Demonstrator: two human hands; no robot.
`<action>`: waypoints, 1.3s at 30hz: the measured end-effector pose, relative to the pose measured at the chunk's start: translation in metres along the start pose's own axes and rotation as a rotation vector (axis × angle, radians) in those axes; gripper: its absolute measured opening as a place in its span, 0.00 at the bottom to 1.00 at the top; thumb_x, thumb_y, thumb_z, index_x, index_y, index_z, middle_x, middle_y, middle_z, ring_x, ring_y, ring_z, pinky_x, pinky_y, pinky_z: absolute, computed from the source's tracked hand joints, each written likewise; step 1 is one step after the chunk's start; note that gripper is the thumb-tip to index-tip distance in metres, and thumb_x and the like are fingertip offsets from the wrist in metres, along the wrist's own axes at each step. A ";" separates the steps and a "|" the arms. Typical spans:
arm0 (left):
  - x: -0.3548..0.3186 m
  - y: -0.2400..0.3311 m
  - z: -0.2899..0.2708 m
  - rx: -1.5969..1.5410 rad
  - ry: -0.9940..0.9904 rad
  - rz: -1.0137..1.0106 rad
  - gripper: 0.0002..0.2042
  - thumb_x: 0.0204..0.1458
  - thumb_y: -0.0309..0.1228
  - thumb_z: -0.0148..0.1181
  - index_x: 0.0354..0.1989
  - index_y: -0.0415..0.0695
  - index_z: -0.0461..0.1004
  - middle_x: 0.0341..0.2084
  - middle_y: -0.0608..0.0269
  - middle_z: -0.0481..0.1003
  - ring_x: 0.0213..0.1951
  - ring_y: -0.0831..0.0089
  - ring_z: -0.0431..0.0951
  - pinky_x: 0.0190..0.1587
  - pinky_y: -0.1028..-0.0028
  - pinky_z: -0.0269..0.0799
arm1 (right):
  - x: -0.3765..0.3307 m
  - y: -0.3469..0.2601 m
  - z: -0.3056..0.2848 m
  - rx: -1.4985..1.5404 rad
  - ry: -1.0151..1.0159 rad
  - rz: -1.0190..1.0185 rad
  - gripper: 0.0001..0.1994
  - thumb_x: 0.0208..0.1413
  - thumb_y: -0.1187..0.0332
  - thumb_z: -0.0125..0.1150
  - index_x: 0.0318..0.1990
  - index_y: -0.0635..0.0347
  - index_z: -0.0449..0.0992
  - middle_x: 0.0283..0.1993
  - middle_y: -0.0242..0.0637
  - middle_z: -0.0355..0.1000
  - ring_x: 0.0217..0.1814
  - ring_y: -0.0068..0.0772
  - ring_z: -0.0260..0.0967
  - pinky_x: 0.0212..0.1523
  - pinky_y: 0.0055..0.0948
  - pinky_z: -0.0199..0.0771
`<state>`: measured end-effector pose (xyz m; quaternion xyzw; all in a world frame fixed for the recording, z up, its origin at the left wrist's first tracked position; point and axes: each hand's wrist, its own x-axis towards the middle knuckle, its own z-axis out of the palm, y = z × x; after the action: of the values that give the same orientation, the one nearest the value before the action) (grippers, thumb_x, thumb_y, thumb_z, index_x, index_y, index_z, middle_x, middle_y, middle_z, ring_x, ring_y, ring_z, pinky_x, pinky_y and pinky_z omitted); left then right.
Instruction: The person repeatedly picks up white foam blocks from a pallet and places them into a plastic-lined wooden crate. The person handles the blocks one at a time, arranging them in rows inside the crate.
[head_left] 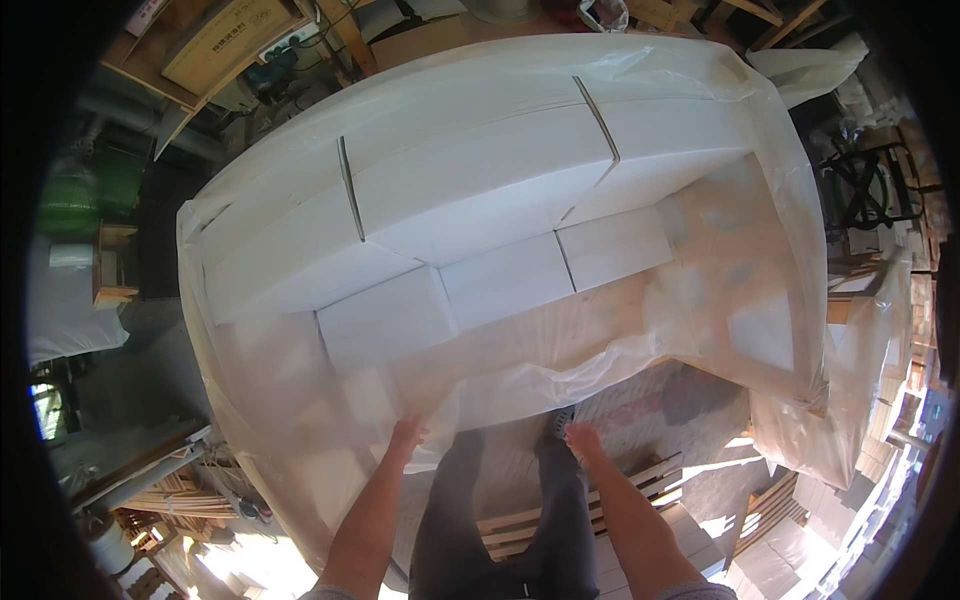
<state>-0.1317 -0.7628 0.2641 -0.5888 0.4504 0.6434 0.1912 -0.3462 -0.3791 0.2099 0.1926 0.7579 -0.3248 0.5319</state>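
A large translucent plastic sheet (520,395) spreads over a row of white boxes (490,180) and hangs down toward me. More white boxes (510,280) stand lower in front of that row. My left hand (407,437) is at the sheet's near left part, its fingers curled against the film. Just below the sheet's loose front edge is my right hand (583,440), fingers partly bent and apart, with nothing seen in them. Thin dark strips (350,190) lie across the upper boxes.
Below my hands a slatted wooden pallet (640,483) lies on the floor near my legs. Another sheet of plastic (810,440) hangs at the right. A wooden crate (225,45) stands far left, and a green rounded object (90,190) is at the left edge.
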 end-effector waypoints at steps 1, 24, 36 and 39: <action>-0.016 -0.007 0.013 0.111 -0.017 -0.052 0.26 0.56 0.47 0.51 0.55 0.39 0.65 0.45 0.56 0.72 0.42 0.66 0.76 0.42 0.67 0.72 | -0.013 0.023 -0.025 0.053 0.023 0.033 0.12 0.51 0.59 0.56 0.32 0.59 0.75 0.26 0.31 0.72 0.26 0.26 0.71 0.24 0.26 0.68; -0.217 0.001 0.071 0.347 -0.145 0.057 0.20 0.57 0.40 0.49 0.49 0.36 0.67 0.43 0.49 0.74 0.38 0.60 0.79 0.38 0.63 0.73 | -0.219 0.141 -0.124 -0.327 0.084 -0.330 0.11 0.58 0.64 0.49 0.33 0.60 0.76 0.28 0.38 0.74 0.27 0.37 0.73 0.25 0.35 0.71; -0.169 0.044 -0.017 0.649 -0.239 0.190 0.19 0.55 0.44 0.54 0.43 0.38 0.72 0.30 0.58 0.75 0.27 0.66 0.78 0.27 0.69 0.72 | -0.294 0.283 0.065 0.954 0.037 0.101 0.15 0.58 0.61 0.44 0.42 0.61 0.72 0.38 0.43 0.74 0.39 0.41 0.74 0.37 0.38 0.73; -0.168 0.055 -0.033 0.838 -0.219 0.144 0.20 0.55 0.44 0.54 0.45 0.38 0.69 0.33 0.55 0.75 0.29 0.63 0.78 0.29 0.67 0.72 | -0.330 0.314 0.126 1.112 0.011 -0.004 0.17 0.59 0.60 0.46 0.46 0.65 0.72 0.47 0.50 0.73 0.45 0.42 0.73 0.43 0.39 0.74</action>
<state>-0.1156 -0.7696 0.4432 -0.3558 0.6893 0.4754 0.4150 0.0589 -0.2250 0.3990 0.4447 0.4755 -0.6759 0.3454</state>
